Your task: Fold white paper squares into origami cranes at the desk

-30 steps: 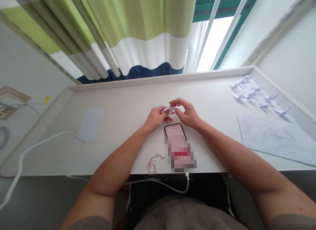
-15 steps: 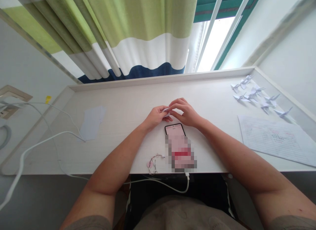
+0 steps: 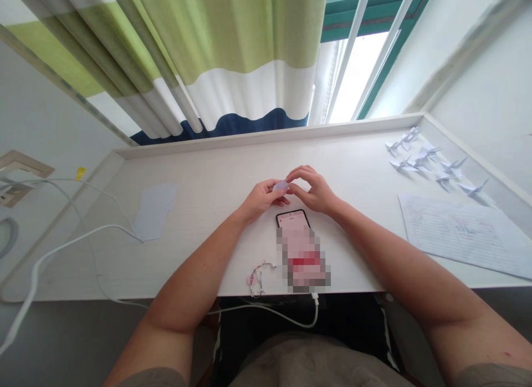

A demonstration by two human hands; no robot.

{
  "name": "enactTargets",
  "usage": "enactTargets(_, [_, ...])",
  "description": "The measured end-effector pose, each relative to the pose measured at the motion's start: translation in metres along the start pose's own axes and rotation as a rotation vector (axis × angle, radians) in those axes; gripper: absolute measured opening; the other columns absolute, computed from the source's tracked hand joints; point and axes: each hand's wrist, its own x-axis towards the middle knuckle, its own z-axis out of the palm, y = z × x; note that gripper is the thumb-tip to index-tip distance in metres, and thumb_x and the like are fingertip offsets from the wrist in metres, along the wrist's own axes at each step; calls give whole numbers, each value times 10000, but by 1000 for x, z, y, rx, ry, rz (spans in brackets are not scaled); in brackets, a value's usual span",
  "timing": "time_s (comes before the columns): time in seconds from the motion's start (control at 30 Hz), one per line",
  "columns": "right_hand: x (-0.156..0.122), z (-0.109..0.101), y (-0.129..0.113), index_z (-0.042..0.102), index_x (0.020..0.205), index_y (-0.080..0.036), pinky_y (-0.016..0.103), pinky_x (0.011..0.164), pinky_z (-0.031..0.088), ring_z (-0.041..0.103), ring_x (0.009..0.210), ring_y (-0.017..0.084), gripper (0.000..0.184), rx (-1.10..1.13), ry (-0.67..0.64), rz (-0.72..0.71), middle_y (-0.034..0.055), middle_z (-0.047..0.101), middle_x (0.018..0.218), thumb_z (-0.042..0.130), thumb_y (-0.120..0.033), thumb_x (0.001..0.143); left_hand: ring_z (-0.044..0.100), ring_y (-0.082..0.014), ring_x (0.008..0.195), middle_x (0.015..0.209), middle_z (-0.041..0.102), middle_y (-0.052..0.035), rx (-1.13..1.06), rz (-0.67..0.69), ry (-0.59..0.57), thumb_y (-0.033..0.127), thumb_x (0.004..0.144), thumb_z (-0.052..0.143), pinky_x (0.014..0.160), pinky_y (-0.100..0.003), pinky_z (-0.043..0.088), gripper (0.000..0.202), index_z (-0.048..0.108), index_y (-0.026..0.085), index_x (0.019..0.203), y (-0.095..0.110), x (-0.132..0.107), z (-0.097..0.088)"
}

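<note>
A small folded piece of white paper [image 3: 281, 186] is between my hands, above the middle of the desk. My left hand [image 3: 265, 197] pinches it between thumb and fingers from the left. From the right, my right hand [image 3: 313, 188] has its thumb and fingertips closed on the paper's right corner. Just below my hands lies a phone [image 3: 296, 220] with a pink screen, plugged into a white cable. Beside the phone rests a bead bracelet or charm strap [image 3: 258, 279].
Several folded paper cranes [image 3: 428, 154] stand at the far right. A written sheet [image 3: 457, 226] lies below them. Loose white paper [image 3: 153, 209] lies at the left, near white cables [image 3: 103, 227]. A raised rim [image 3: 266, 135] runs along the desk's back, under a curtain [image 3: 249, 37].
The folded paper has turned, so more of its flat face shows. My right fingers have shifted slightly and now pinch its right corner. The view has tilted a little.
</note>
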Motion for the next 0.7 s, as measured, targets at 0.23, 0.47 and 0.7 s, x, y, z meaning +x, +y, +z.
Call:
enactTargets(0.23, [1,6,5,636,1080,-246,487,970,554,697,1043,253,199,169,96,213,80,746,1100,646,-391,943,743,-138,742,1149,793,-160,-11,6,-10,429,845,870,740,-288,583,498,689,124,1195,0,0,1])
enactTargets(0.47, [1,10,0,674,1096,-235,442,904,597,720,1026,250,277,271,22,306,75,769,1050,696,-329,837,750,-154,724,821,753,-35,32,42,46,371,823,896,706,-266,575,485,663,126,1170,-5,3,4])
enactTargets(0.7, [2,11,-3,707,954,-224,423,849,609,712,860,224,229,226,46,343,33,758,894,643,-207,734,741,-147,727,883,756,-25,117,77,72,317,826,874,741,-289,604,444,681,143,1186,-10,2,13])
